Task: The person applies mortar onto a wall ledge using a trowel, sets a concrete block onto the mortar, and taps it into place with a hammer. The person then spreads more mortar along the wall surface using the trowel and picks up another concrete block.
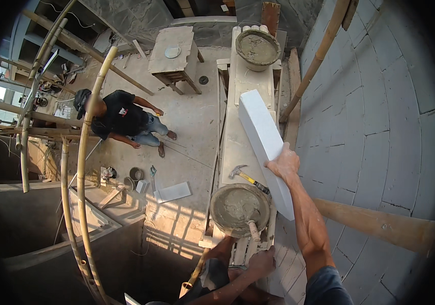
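A long white lightweight concrete block lies slantwise over the right side of the plank platform. My right hand grips it, thumb on its left edge and fingers over the far side. Down at the platform's near end, my left hand is closed by the slats; what it holds, if anything, is hidden. Just beyond it sits a round tub of grey mortar, a trowel stuck in it with the handle toward me. Between tub and block rests a claw hammer with a yellow-and-black handle.
Another mortar tub stands at the platform's far end. A grey block wall rises on the right, with a wooden beam beside my arm. Bamboo poles cross the left. Below, a person stands near a wooden table.
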`<act>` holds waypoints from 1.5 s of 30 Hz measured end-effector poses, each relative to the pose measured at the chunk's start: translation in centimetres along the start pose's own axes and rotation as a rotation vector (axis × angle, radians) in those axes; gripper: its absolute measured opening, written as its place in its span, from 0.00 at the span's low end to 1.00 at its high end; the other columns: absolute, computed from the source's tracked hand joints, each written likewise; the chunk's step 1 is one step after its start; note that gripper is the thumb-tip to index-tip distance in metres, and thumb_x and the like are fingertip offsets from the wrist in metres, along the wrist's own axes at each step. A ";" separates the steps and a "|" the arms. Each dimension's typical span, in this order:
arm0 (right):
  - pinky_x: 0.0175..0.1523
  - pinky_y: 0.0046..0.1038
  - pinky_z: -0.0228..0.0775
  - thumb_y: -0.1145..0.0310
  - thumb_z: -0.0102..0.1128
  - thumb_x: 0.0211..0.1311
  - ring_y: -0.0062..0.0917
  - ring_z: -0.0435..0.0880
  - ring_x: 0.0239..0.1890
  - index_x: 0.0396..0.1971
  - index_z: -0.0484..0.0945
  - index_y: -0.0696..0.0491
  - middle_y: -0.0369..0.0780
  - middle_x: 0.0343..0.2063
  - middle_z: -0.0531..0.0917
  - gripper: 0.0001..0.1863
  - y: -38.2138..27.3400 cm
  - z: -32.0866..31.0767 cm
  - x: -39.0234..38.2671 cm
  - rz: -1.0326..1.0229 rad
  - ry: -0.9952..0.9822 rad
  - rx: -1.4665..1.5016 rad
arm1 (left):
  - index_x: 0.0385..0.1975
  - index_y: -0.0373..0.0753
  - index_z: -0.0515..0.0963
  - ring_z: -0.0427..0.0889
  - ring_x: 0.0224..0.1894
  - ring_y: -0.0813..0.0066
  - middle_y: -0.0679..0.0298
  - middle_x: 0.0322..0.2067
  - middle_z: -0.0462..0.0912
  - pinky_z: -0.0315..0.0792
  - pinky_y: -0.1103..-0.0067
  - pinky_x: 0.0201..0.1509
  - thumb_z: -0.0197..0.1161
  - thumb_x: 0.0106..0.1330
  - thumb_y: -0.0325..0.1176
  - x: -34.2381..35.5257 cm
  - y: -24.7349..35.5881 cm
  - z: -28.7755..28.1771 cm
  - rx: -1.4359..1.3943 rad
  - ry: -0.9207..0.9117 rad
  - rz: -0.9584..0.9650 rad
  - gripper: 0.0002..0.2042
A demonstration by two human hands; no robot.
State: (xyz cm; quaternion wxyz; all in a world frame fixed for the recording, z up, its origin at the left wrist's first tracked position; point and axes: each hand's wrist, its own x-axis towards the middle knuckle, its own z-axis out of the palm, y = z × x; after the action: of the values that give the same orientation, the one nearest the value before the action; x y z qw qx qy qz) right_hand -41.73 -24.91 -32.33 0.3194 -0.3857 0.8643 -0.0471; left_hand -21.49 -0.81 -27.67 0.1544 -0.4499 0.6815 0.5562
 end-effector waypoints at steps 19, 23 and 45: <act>0.54 0.41 0.75 0.44 0.73 0.43 0.46 0.85 0.46 0.51 0.75 0.56 0.51 0.42 0.85 0.39 0.2 -29.1 -58.9 0.198 0.130 0.270 | 0.60 0.42 0.73 0.74 0.61 0.58 0.57 0.59 0.77 0.66 0.56 0.64 0.52 0.70 0.61 -14.5 8.7 3.6 -1.814 -0.897 -0.388 0.30; 0.53 0.45 0.73 0.49 0.67 0.52 0.50 0.83 0.47 0.52 0.75 0.55 0.53 0.44 0.83 0.32 0.9 -30.3 -68.6 0.087 0.312 0.448 | 0.61 0.43 0.72 0.74 0.62 0.57 0.58 0.61 0.76 0.65 0.55 0.65 0.52 0.69 0.62 -21.1 16.3 -0.7 -1.745 -1.012 -0.288 0.31; 0.56 0.33 0.74 0.46 0.84 0.33 0.34 0.85 0.48 0.56 0.75 0.60 0.47 0.45 0.85 0.50 -2.3 -37.4 -91.3 0.307 1.058 0.705 | 0.71 0.39 0.61 0.71 0.65 0.56 0.60 0.66 0.69 0.63 0.57 0.69 0.66 0.57 0.65 -38.0 39.2 -13.6 -0.843 -1.386 0.582 0.47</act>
State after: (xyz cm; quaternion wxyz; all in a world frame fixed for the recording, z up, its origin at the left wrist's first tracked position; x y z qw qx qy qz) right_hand -16.77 30.96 45.09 -0.0385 -0.0548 0.8829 -0.4648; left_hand -27.51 2.84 28.12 0.2070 0.1638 0.2582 0.9293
